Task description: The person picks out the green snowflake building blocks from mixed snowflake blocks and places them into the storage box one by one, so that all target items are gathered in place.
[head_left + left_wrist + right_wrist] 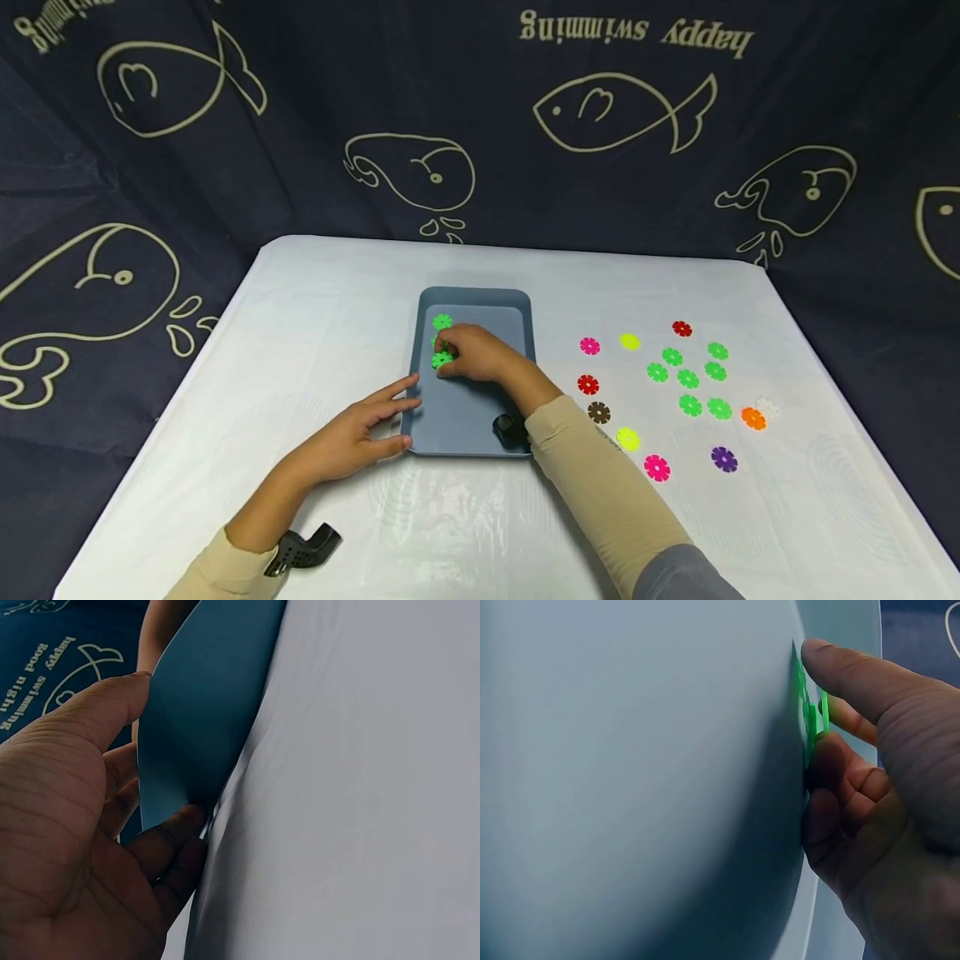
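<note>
A grey-blue tray point(467, 425) lies on the white table with several green notched plastic discs point(442, 321) along its left side. Over the nearer discs is my right hand point(480, 357), its fingers curled and thumb low. In the right wrist view, a green disc point(825, 712) stands edge-on between the thumb and fingers of that hand point(900, 765), just above other green discs point(810, 731) on the tray floor. My left hand point(348, 437) touches the tray's left wall with spread fingers; in the left wrist view its thumb lies at the tray rim point(146, 735).
To the right of the tray lie loose discs: several green ones point(687, 379), plus pink point(590, 346), yellow point(628, 439), red point(588, 384), brown point(599, 412), orange point(753, 418), white point(767, 407) and purple point(724, 459). A dark printed cloth point(480, 83) hangs behind the table.
</note>
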Available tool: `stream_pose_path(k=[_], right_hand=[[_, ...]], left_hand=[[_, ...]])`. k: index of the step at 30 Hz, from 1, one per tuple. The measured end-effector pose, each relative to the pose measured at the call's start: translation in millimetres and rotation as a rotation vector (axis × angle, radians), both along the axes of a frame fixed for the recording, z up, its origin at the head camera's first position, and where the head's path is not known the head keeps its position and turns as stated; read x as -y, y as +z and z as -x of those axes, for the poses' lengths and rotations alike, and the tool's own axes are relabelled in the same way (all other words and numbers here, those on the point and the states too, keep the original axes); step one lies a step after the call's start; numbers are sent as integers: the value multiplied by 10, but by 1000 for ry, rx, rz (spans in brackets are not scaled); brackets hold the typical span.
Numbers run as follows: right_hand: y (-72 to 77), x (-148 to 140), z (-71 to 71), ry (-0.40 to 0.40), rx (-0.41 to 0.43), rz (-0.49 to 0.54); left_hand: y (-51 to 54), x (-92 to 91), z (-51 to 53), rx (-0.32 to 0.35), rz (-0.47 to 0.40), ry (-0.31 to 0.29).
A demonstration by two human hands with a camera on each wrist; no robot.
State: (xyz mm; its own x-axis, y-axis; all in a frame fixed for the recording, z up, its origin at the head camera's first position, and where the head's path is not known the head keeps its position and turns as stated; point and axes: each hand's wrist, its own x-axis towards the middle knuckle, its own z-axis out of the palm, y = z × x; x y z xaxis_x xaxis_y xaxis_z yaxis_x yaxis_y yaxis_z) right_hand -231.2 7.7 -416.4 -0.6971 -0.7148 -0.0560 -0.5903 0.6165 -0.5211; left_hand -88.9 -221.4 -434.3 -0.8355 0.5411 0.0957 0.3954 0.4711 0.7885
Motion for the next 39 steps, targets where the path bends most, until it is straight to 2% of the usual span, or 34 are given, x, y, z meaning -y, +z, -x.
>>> stream_pose_path(k=[10,39], right_hand=[[-34,7,1,-6,-25,-11],[-25,0,-1,-8,-1,1]], left_hand=[[5,-3,0,-2,-1,-1],[1,1,2,1,2,-4]])
